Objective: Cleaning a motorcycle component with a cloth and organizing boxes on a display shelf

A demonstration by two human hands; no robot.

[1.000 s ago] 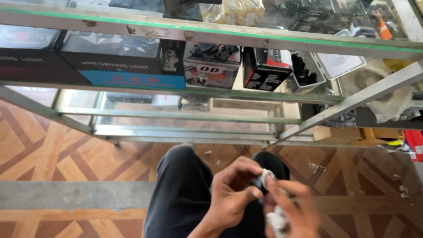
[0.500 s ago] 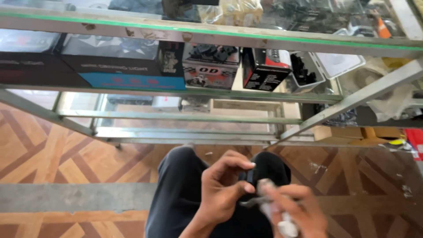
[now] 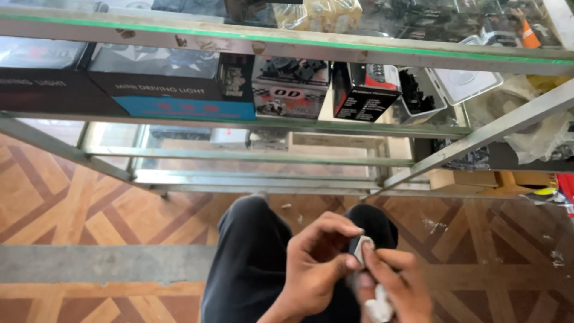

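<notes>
- Head view is showing a glass display case point(image 3: 287, 45) with metal framing, running across the whole upper half, above a patterned wooden floor point(image 3: 72, 209).
- Boxed goods are lying along its upper shelf: a long black and blue box point(image 3: 173, 90) left of the middle, a small black box point(image 3: 362, 93) toward the right end.
- The person's dark-trousered knees point(image 3: 257, 257) are filling the lower middle, over the floor.
- The left hand point(image 3: 320, 260) is pinching a small grey-white piece point(image 3: 362, 246) between thumb and fingertips, above the knees.
- The right hand point(image 3: 397, 287) is closing around a white wad point(image 3: 378, 308) while its fingertips are touching that piece.
- Judging by the grip, the handling seems midway; the piece is not yet set down.
</notes>
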